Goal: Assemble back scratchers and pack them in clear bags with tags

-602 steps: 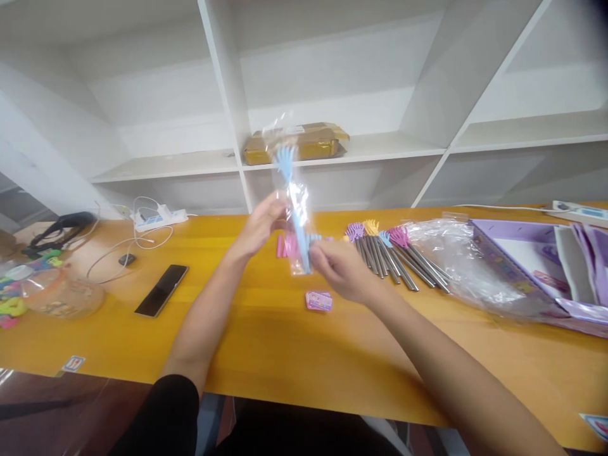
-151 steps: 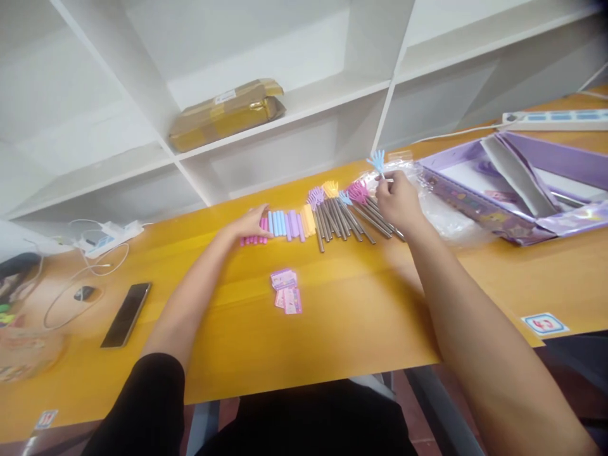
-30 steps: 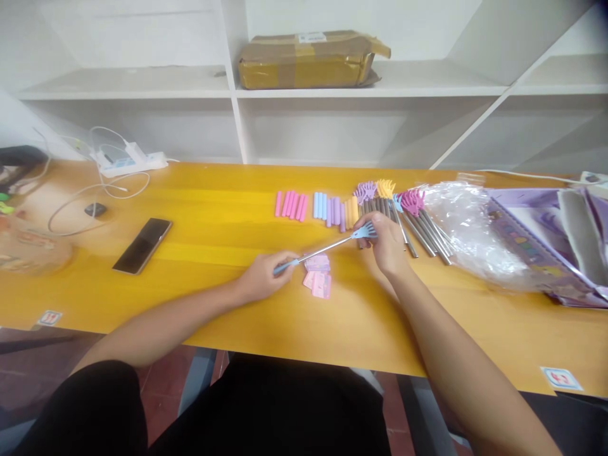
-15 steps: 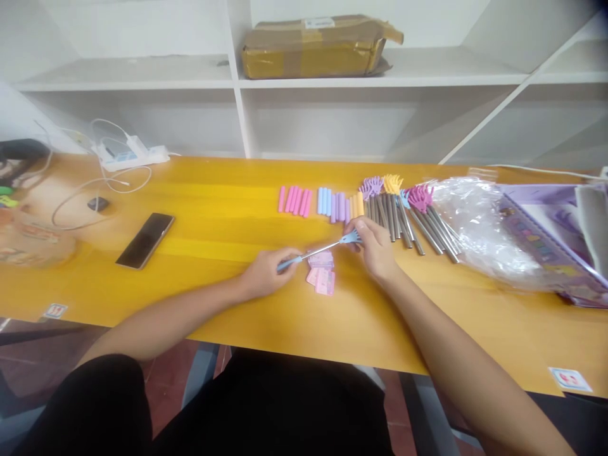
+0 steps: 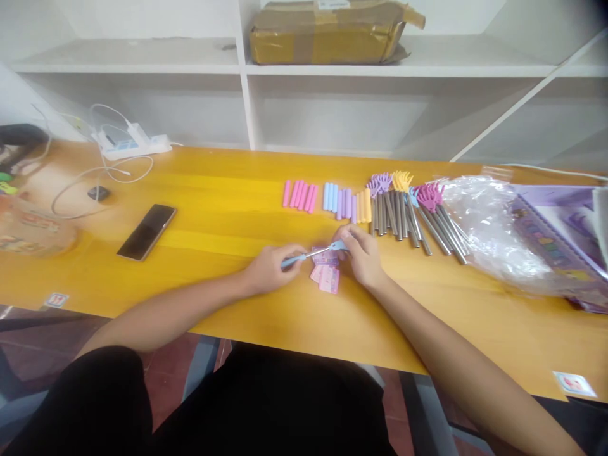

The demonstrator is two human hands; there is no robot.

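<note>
A thin metal rod with light blue ends (image 5: 317,252) stretches between my two hands. My left hand (image 5: 272,269) is closed round its blue handle end. The blue hand-shaped end is pinched in my right hand (image 5: 361,253), whose fingers partly cover it. Pink and purple cards (image 5: 328,278) lie on the table just beneath the rod. Behind my hands are pink tubes (image 5: 299,196), blue tubes (image 5: 330,197), purple tubes (image 5: 344,204) and orange tubes (image 5: 363,206) in rows. To their right, metal rods (image 5: 398,215) carry purple, yellow, blue and magenta hand-shaped heads (image 5: 430,196).
Clear plastic bags (image 5: 489,221) and a purple box (image 5: 560,244) occupy the right side. A phone (image 5: 147,232), a power strip (image 5: 135,147) with cables and a small black object (image 5: 98,193) are at left. A shelf behind holds a cardboard box (image 5: 327,35).
My hands have come closer together, and less of the metal rod shows between them. The right hand has moved left and slightly down. The camera view has shifted a little.
</note>
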